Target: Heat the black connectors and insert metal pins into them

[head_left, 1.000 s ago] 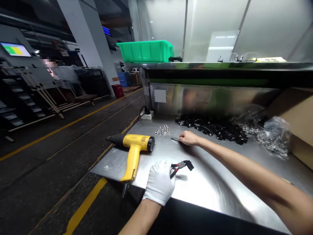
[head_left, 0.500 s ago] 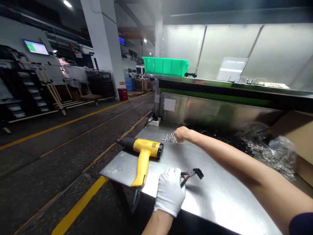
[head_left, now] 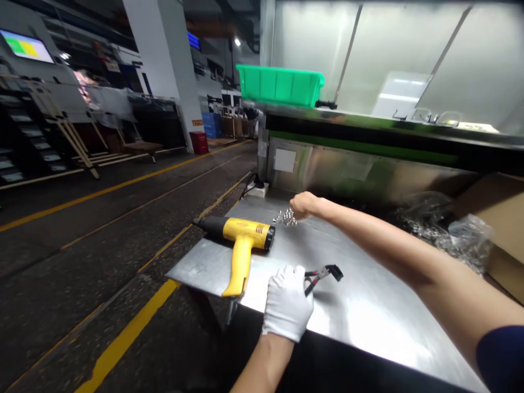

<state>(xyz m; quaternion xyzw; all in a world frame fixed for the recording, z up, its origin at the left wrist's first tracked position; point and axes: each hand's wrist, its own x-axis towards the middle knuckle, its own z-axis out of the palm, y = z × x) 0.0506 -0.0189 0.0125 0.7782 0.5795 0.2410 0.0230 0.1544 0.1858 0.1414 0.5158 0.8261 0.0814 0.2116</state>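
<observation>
My left hand (head_left: pixel 288 303), in a white glove, is wrapped round the handles of a pair of pliers (head_left: pixel 323 274) near the table's front edge. A black piece sits at the jaws, which point right. Bare, my right hand (head_left: pixel 303 206) is closed beside a small pile of shiny metal parts (head_left: pixel 289 217) at the back of the metal table (head_left: pixel 196 267). Whatever its fingers pinch is too small to make out. A yellow heat gun (head_left: pixel 241 245) lies on its side left of my gloved hand, its black nozzle to the left.
Clear plastic bags (head_left: pixel 470 240) of metal parts lie at the right, beside a cardboard box (head_left: pixel 505 218). On the shelf above stands a green bin (head_left: pixel 280 86). A white power socket (head_left: pixel 257 190) with a black plug sits at the back left corner.
The view has tilted down a little, so the shelf and bin appear higher up. Both hands keep nearly the same places over the table, the left still round the pliers.
</observation>
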